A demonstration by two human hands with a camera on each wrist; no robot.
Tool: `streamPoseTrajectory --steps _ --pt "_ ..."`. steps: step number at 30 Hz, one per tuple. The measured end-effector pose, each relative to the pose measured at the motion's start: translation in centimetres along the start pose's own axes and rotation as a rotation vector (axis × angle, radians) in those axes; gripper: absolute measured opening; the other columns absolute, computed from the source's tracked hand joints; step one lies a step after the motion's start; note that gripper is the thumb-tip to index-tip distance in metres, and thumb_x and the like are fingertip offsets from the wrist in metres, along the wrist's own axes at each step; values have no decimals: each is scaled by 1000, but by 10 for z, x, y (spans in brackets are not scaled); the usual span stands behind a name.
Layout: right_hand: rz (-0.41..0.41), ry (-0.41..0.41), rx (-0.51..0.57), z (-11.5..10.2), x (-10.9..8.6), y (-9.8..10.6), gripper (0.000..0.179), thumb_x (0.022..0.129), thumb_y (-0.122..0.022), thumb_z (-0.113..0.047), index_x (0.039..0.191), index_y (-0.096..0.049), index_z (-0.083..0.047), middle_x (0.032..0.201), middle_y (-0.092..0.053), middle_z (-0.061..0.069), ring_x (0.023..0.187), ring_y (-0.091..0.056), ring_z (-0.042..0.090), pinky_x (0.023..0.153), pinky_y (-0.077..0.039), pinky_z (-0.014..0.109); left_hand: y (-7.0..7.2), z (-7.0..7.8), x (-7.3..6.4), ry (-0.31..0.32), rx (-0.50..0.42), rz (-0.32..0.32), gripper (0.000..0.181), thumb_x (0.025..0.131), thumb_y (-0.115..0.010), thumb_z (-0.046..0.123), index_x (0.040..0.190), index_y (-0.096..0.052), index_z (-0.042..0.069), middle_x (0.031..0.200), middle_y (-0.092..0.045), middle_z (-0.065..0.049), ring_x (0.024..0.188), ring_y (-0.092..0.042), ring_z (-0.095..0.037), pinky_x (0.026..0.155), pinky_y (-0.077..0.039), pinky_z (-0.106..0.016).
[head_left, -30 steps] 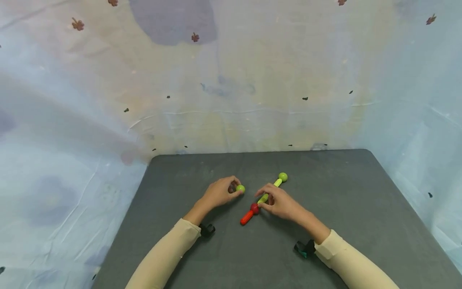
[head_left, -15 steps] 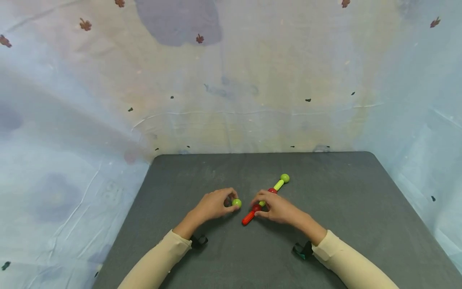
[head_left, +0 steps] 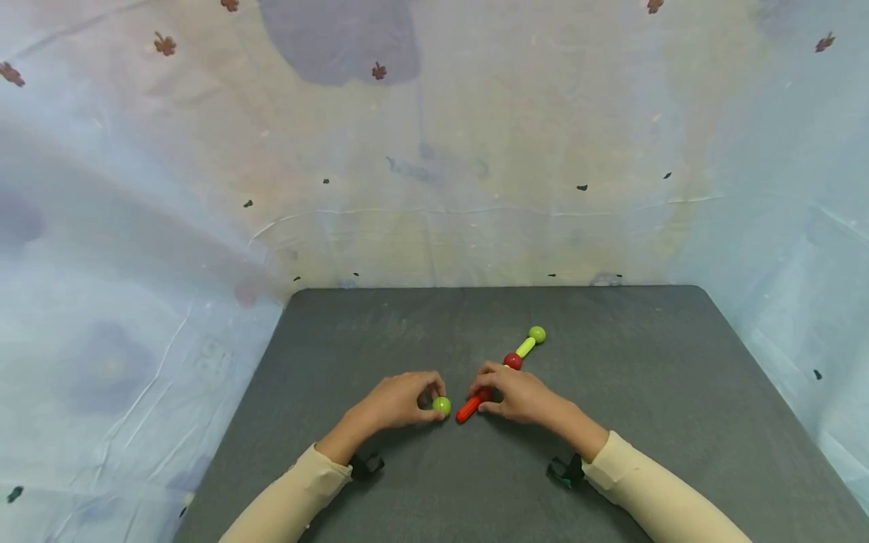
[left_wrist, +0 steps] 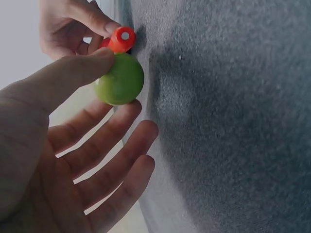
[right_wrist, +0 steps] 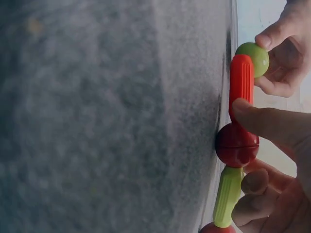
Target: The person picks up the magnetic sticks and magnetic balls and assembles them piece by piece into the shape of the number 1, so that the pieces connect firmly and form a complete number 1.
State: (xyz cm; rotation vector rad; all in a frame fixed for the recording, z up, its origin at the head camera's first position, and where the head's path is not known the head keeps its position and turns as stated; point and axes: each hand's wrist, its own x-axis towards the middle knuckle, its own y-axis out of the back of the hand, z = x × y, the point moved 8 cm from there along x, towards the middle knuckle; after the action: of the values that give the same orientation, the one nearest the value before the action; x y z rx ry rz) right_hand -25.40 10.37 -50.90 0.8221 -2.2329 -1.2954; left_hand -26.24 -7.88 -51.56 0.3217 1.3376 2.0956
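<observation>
In the head view, my left hand pinches a green ball between thumb and fingertips, low over the table. The left wrist view has the thumb on one side of the ball and a pale disc on the end of the red rod just beyond it. That ribbed rod is one end of a toy chain of rods and balls. My right hand grips the chain here, thumb on the rod, fingers curled by a red ball and a yellow-green rod.
Beyond my right hand the chain runs on through another red ball and a yellow-green rod to a green ball. The dark grey table ends at a draped, patterned cloth. Black wrist straps hang near both cuffs.
My left hand has come nearer me with the green ball, beside the red rod's free end. My right hand has slid along the chain to the red rod, uncovering the farther red ball.
</observation>
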Motion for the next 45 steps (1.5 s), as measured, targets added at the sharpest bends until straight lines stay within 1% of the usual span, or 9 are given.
streamPoseTrajectory --steps 5,13,22,24,29,33,36,39,45 --pt "2 -13 4 2 1 -2 22 96 -85 -20 117 -79 -23 117 -64 -5 96 -65 10 80 -57 33 -5 6 -3 -24 -5 -23 28 94 -85 46 111 -66 34 99 -64 20 89 -62 -1 77 -52 -29" --pt "3 -22 30 3 2 -4 20 97 -83 -19 117 -79 -22 115 -64 -5 97 -66 12 81 -58 33 -12 11 -6 -36 10 -33 29 93 -85 50 108 -66 34 96 -64 20 87 -60 2 77 -52 -27" --pt "0 -18 41 2 0 -2 20 98 -83 -20 117 -78 -21 116 -64 -4 100 -66 13 81 -57 34 -14 19 -7 -55 15 -17 30 93 -84 51 106 -66 31 95 -66 17 83 -59 1 73 -51 -27" --pt "4 -14 42 2 0 -2 20 98 -82 -19 118 -78 -21 116 -64 -3 99 -66 14 81 -57 34 -15 20 -6 -54 18 -19 30 93 -84 51 105 -66 32 95 -65 18 83 -59 1 73 -51 -27" --pt "4 -11 48 2 0 -1 20 99 -82 -18 119 -78 -20 116 -64 -3 98 -65 13 82 -57 35 -19 19 -4 -28 23 -42 28 93 -83 52 105 -65 34 94 -64 19 83 -58 2 74 -51 -25" --pt "7 -18 73 2 -1 -1 21 99 -81 -17 120 -77 -18 116 -64 -2 94 -64 13 81 -56 32 -19 19 -4 -24 17 -52 28 93 -84 52 105 -65 34 94 -64 20 84 -59 2 75 -51 -25" --pt "24 -27 111 1 -3 3 22 99 -80 -15 121 -76 -16 117 -65 0 86 -62 14 76 -54 29 -18 19 -4 -31 7 -54 29 93 -84 51 106 -65 34 94 -64 19 84 -60 1 75 -51 -26" --pt "63 -42 138 0 -8 9 23 100 -80 -14 122 -75 -14 120 -65 2 81 -61 16 72 -52 29 -18 18 -4 -35 -7 -57 28 93 -84 50 107 -65 34 96 -65 18 86 -61 0 76 -51 -26" --pt "163 -73 130 2 -18 16 28 99 -80 -13 126 -73 -11 122 -63 6 86 -63 20 76 -53 31 -18 17 -5 -50 -31 -84 27 94 -85 45 111 -67 34 101 -66 19 90 -63 0 80 -54 -27"
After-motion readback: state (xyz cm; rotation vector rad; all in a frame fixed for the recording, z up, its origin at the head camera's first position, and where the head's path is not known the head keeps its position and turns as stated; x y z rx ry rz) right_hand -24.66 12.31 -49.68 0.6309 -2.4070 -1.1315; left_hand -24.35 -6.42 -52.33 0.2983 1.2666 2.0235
